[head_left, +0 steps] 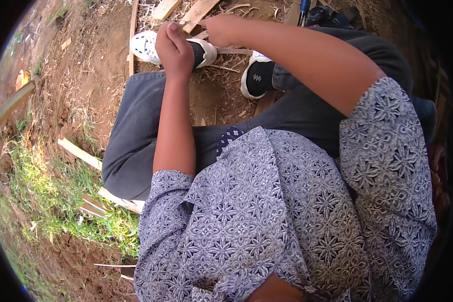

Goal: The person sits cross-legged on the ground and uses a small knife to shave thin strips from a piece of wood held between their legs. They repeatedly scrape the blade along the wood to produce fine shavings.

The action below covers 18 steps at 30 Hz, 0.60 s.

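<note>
Over the white shoe (145, 46) with dark holes, my left hand (175, 50) is closed, thumb uppermost and pressed against the fingers. Just to its right, my right hand (223, 30) is also closed, its fingers mostly turned from view. A thin, pale strip (192, 22) stretches across the small gap between both hands, an end at each. Its kind is too fine to make out. My forearms reach forward over my bent legs in dark trousers.
Flat wooden pieces (200, 11) and shavings lie on the brown soil beyond my hands. A blue-handled tool (304, 9) is at the far right, beside a dark bundle (329, 17). Pale split slats (80, 154) rest on grass at left, and a curved pole (10, 109) enters there.
</note>
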Tool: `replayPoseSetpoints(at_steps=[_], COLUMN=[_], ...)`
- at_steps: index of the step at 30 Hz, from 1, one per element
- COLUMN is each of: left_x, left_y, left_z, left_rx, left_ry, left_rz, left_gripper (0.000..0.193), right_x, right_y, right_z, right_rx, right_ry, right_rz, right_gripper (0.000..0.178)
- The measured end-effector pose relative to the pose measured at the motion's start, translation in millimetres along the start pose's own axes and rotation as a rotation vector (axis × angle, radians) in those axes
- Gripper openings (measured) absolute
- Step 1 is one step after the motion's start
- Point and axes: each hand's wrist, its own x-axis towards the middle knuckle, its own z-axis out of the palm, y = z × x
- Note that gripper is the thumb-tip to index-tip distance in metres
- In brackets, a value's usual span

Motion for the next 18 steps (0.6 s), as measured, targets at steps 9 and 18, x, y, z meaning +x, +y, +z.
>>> replayPoseSetpoints(at_steps=[9,18], left_x=[-1.1,-2.4], left_y=[-14.3,-6.0], left_z=[2.8,1.5], left_rx=[-0.191,-0.148], left_ry=[0.043,0.031], left_rz=[-0.025,-0.035], left_gripper=[0.053,0.046], right_x=[30.7,-27.1], right_y=[15.9,-2.3], right_z=[50.4,-3.1], right_rx=[0.236,0.218], right_ry=[0.083,0.094], right_rz=[0.104,-0.075], right_gripper=[0.055,0.048])
